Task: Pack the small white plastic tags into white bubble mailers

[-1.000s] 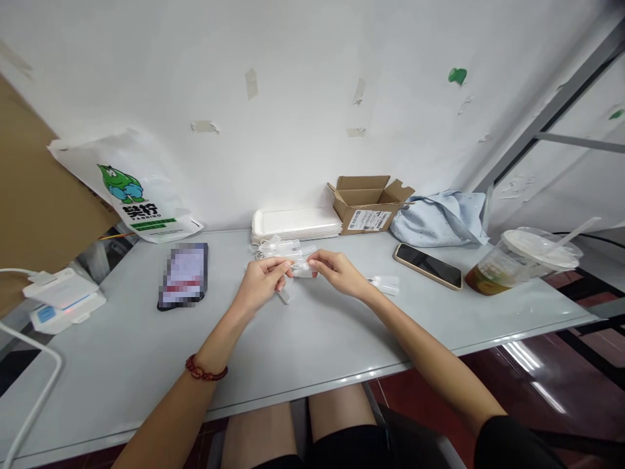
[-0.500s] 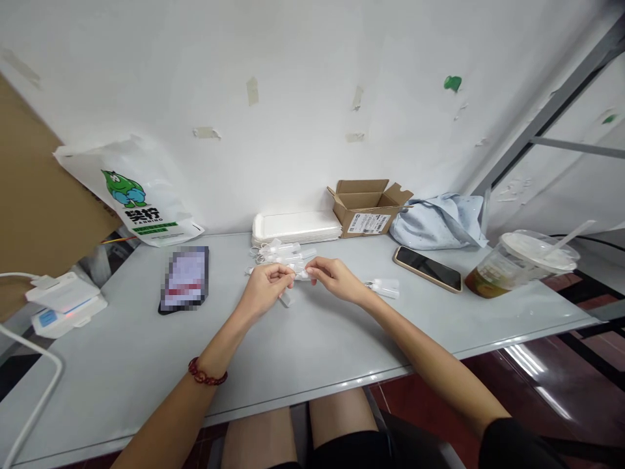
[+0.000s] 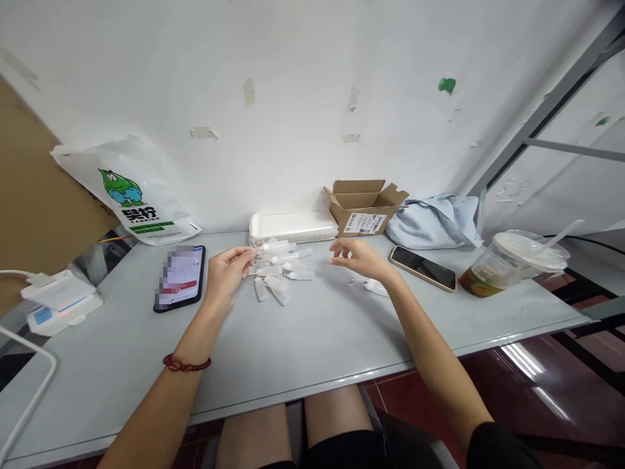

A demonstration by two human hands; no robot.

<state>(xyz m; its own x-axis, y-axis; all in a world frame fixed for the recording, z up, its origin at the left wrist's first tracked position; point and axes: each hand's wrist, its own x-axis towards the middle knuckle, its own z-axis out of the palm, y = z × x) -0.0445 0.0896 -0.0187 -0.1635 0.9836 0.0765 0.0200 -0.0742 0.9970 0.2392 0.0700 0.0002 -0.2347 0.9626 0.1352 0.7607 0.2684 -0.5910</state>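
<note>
Several small translucent white tags with thin string loops (image 3: 276,270) lie in a loose cluster on the table. My left hand (image 3: 227,273) is at the cluster's left edge, thumb and fingertips pinched together beside the loops; what lies between them is too small to make out. To the right of the cluster, my right hand (image 3: 359,258) hovers above the table with loosely curled fingers apart and nothing in them. One more looped tag (image 3: 375,287) lies by itself below the right wrist, partly covered by the forearm.
Behind the tags are stacked white trays (image 3: 293,226) and an open cardboard box (image 3: 364,212). A lit phone (image 3: 181,280) lies left; a dark-screened phone (image 3: 424,267), pale blue cloth (image 3: 434,223) and drink cup (image 3: 508,264) are right. A white bag (image 3: 127,195) leans on the wall.
My hands were together over the tags and have moved apart, the left to the left, the right to the right and slightly up. The right hand's pinch has opened. More tags now show.
</note>
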